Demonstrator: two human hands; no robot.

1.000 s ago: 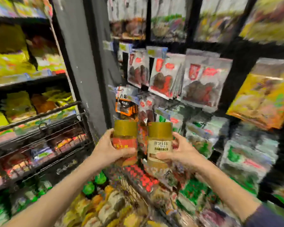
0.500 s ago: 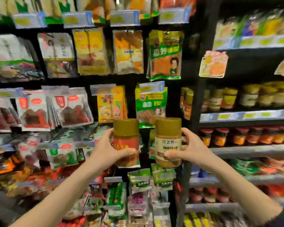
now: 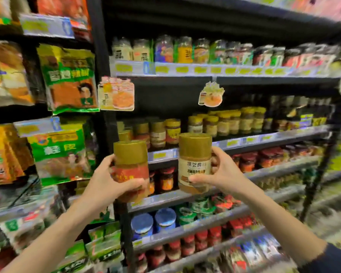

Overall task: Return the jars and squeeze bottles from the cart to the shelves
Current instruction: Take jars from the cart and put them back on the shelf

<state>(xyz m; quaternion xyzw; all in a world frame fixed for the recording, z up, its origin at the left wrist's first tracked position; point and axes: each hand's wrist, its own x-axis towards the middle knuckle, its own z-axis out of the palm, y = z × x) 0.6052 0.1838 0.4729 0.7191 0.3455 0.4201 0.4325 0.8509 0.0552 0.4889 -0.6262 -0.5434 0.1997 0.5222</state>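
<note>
My left hand grips a gold-capped jar with a red label, held upright at chest height. My right hand grips a second gold-capped jar with a beige label, also upright and a little higher. Both jars are in front of a black shelf unit. Directly behind them, one shelf carries rows of similar gold-lidded jars, with a gap near its left end behind the red-label jar. The cart is out of view.
A black upright post divides hanging snack bags on the left from the jar shelves. Higher shelf holds mixed jars; lower shelves hold red-lidded jars and blue-lidded tubs. Paper promo tags hang from the shelf edge.
The view has swung right, from the cart and hanging bags to the jar shelves, which now sit closer. Both hands keep holding their jars in the same side-by-side pose.
</note>
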